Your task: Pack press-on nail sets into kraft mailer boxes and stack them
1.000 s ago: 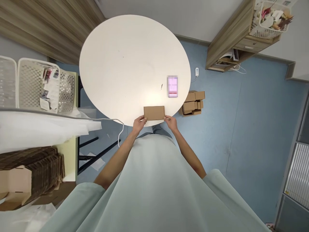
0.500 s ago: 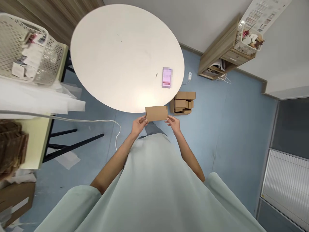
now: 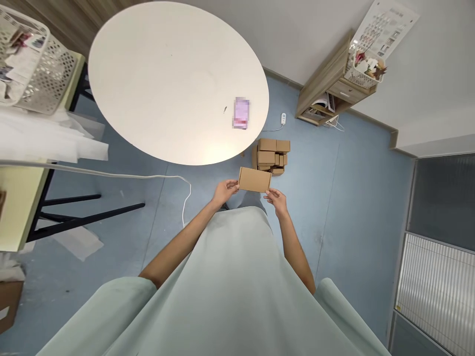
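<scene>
A small brown cardboard box (image 3: 254, 180), closed and flat, is held level in front of me, tilted slightly down to the right. My left hand (image 3: 224, 192) grips its left end between thumb and fingers. At its lower right corner, my right hand (image 3: 276, 200) pinches the cardboard. Just beyond the box, several similar brown boxes (image 3: 266, 157) are stacked in an open carton on the floor. The white oval table (image 3: 174, 89) lies ahead to the left, apart from the held box.
A pixelated pink-purple item (image 3: 241, 113) lies on the table. A white power strip (image 3: 283, 118) and a cable (image 3: 148, 176) rest on or cross above the floor. At left stands a yellow-topped table (image 3: 22, 212) with a perforated basket (image 3: 52, 74). A wooden cabinet (image 3: 334, 84) stands at back right.
Both hands and the box have moved right, away from the table edge toward the stacked boxes. The box now slopes down to the right. My view has also turned rightward.
</scene>
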`<state>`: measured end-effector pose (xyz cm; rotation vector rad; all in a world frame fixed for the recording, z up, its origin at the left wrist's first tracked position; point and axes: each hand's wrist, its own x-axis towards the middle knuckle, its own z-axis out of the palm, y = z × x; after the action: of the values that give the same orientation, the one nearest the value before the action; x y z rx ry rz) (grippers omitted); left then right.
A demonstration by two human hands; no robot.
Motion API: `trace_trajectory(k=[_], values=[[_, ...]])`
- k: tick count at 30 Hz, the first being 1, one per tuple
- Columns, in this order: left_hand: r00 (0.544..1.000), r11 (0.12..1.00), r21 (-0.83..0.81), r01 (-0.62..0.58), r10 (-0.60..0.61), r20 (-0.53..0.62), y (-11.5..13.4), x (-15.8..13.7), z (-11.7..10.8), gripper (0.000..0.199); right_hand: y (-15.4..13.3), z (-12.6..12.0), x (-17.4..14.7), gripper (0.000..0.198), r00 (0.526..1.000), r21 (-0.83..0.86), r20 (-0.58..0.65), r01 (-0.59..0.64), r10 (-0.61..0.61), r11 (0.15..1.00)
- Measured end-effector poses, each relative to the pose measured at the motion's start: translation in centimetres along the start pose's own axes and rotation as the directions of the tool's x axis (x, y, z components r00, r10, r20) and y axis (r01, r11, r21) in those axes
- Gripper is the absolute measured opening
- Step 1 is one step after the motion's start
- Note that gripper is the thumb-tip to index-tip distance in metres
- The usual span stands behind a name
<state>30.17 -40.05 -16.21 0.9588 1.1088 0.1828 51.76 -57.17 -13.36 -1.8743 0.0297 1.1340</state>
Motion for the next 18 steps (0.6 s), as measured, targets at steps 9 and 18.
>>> trace_trajectory(k=[9, 18], values=[[0.997, 0.986, 0.145, 0.077, -0.076, -0.01, 1.8, 6.2, 10.8, 0.042, -2.1, -9.0, 7.0, 0.051, 0.998, 0.052, 0.001, -0.057, 0.057, 0.997], [0.984, 0.938, 0.298, 0.177, -0.177, -0.026, 2.4, 13.4, 24.8, 0.027, -4.5, -20.9, 15.3, 0.047, 0.989, 0.078, -0.036, -0.138, 0.141, 0.987]])
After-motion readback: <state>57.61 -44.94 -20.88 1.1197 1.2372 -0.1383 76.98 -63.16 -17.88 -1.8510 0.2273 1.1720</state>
